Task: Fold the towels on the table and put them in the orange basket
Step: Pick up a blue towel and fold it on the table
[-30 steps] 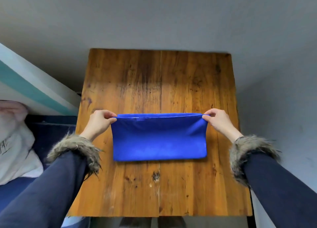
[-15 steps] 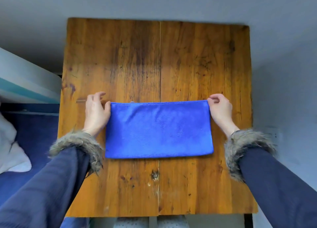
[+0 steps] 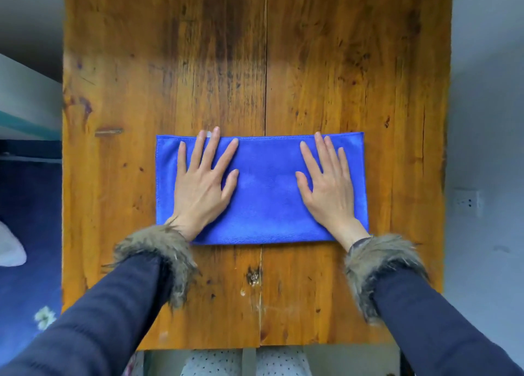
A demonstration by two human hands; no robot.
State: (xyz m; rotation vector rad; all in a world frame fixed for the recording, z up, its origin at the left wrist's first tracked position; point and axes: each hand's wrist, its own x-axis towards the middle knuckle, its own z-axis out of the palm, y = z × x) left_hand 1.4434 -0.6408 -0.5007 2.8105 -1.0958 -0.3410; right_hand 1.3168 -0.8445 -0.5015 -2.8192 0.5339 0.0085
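A blue towel [image 3: 266, 188], folded into a wide rectangle, lies flat in the middle of the wooden table [image 3: 255, 64]. My left hand [image 3: 201, 183] presses flat on the towel's left half with its fingers spread and straight. On the right half, my right hand [image 3: 329, 186] lies flat the same way, fingers pointing to the far edge. Neither hand grips the cloth. No orange basket is in view.
The table's left edge borders a bed with dark blue bedding [image 3: 28, 205] and a white pillow [image 3: 10, 248]. Grey floor [image 3: 487, 120] runs along the right side, with a wall socket [image 3: 467, 203] there. The table's near edge is close to my body.
Both hands have let go of the towel's far corners and moved inward, and now lie flat on top of the folded towel. The view has tilted further down over the table.
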